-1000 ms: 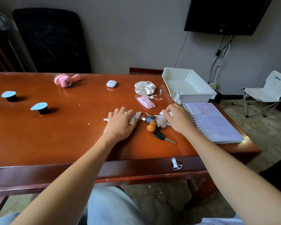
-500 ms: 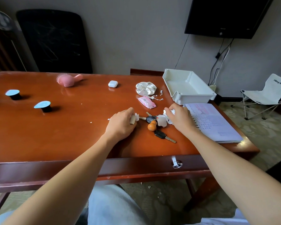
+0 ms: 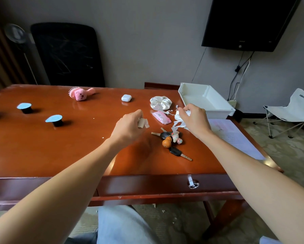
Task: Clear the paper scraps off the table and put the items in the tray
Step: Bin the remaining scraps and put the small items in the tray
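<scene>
The tabletop [image 3: 68, 152] is reddish wood with a glossy varnish; it mirrors the things on it. The tray [image 3: 218, 112] looks like smooth white plastic, rather matt. In my left grip [image 3: 128, 127] the beige scraps [image 3: 144, 122] are thin creased paper; in my right grip [image 3: 195, 120] the white scraps [image 3: 178, 123] are wrinkled, torn paper. The scrunchie [image 3: 161, 103] is shiny satin-like cloth. The keys [image 3: 176, 152] have metal blades and black plastic heads.

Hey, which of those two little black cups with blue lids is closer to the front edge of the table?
The cup on the right, nearer the table's middle; the other cup sits farther back and to the left.
</scene>
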The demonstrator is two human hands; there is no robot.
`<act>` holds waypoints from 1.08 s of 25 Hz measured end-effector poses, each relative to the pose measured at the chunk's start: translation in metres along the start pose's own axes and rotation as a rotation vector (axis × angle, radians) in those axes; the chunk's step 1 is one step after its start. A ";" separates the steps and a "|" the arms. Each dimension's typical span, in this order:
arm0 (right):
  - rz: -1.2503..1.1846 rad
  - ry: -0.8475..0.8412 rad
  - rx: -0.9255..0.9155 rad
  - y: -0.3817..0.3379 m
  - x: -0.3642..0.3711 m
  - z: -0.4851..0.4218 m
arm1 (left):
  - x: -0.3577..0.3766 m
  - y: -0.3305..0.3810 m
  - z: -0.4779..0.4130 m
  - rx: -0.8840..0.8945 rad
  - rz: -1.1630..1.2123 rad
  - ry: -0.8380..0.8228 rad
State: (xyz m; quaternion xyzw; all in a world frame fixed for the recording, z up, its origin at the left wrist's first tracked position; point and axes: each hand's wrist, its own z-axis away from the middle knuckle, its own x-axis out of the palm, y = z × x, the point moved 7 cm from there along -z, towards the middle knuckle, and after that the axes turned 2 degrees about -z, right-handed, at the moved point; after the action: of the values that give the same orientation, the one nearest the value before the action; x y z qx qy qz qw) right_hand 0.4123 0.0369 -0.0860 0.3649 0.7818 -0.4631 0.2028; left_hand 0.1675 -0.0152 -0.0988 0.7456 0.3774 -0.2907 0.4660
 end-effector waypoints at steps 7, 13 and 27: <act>-0.065 -0.072 -0.094 -0.065 0.030 -0.013 | -0.052 -0.033 0.019 -0.057 -0.016 0.074; -0.104 -0.137 -0.220 -0.141 0.072 -0.004 | -0.102 -0.078 0.051 -0.115 -0.033 0.159; -0.313 -0.343 -0.481 -0.355 0.194 0.065 | -0.233 -0.173 0.169 -0.256 -0.196 0.339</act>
State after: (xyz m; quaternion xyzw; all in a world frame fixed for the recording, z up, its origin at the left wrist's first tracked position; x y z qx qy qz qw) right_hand 0.0153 -0.0535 -0.0399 0.0990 0.8698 -0.3454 0.3381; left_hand -0.1174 -0.1890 -0.0654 0.6784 0.5548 -0.1550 0.4560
